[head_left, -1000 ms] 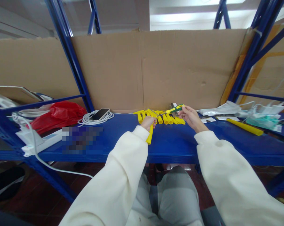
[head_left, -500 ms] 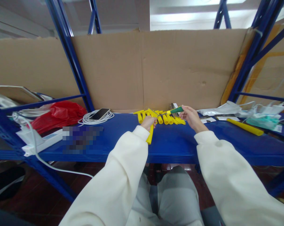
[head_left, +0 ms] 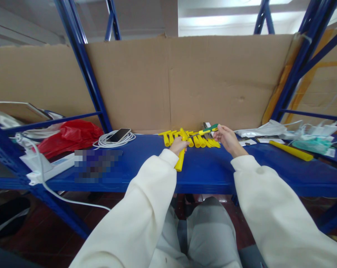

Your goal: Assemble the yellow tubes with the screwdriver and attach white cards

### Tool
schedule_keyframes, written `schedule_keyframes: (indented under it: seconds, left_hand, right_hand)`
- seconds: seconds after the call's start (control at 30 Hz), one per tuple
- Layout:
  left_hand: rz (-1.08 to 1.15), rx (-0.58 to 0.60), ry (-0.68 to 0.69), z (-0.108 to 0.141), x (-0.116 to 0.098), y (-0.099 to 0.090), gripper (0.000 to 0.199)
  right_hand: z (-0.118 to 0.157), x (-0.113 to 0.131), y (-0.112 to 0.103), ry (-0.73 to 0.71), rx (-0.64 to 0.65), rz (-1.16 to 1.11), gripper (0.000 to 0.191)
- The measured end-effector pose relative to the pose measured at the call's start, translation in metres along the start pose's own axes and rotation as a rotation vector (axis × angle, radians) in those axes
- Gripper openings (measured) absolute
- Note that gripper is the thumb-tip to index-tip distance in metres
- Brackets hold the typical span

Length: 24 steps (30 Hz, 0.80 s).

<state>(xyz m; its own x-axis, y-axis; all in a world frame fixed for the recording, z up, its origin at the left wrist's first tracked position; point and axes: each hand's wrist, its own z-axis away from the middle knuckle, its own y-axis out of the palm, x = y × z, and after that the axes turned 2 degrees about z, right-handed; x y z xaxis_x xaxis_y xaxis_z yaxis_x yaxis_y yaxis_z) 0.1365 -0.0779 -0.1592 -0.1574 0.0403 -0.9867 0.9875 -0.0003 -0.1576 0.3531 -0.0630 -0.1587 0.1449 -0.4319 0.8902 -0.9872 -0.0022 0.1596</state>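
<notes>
My left hand (head_left: 179, 146) is closed round the middle of a yellow tapered tube (head_left: 180, 163). The tube's wide end points down toward me and its narrow end leans away. My right hand (head_left: 227, 140) pinches the end of a screwdriver (head_left: 209, 130) with a green and yellow handle. Its thin shaft runs left to the tube by my left fingers; whether the tip touches the tube I cannot tell. Just behind both hands, several similar yellow tubes (head_left: 196, 142) lie in a row on the blue shelf (head_left: 146, 160).
A phone (head_left: 119, 134) rests on a coiled white cable (head_left: 101, 142) to the left, near a red plastic bag (head_left: 73, 136) and a white power strip (head_left: 59, 162). Another yellow tube (head_left: 291, 150) and plastic packaging (head_left: 263, 128) lie right. Cardboard (head_left: 207, 82) stands behind.
My left hand and the yellow tube have shifted slightly right, with the tube turned a little. The screwdriver has moved slightly right and its handle appears rotated in my right hand.
</notes>
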Motion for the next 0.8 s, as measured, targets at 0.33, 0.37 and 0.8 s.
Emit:
schedule_keyframes:
  seconds: [0.33, 0.37, 0.8]
  left_hand:
    - [-0.049, -0.031, 0.023, -0.0024, 0.0018, 0.0018, 0.021]
    - [-0.038, -0.034, 0.022, -0.0027, 0.0019, 0.0018, 0.021]
    - [0.057, -0.104, 0.065, -0.0058, 0.0019, -0.0006, 0.023]
  right_hand:
    - [-0.0022, -0.0033, -0.0022, 0.017, -0.085, 0.039, 0.048]
    - [-0.002, -0.0032, -0.0023, 0.012, -0.083, 0.046, 0.048]
    - [0.0013, -0.001, 0.0023, 0.004, 0.011, 0.011, 0.043]
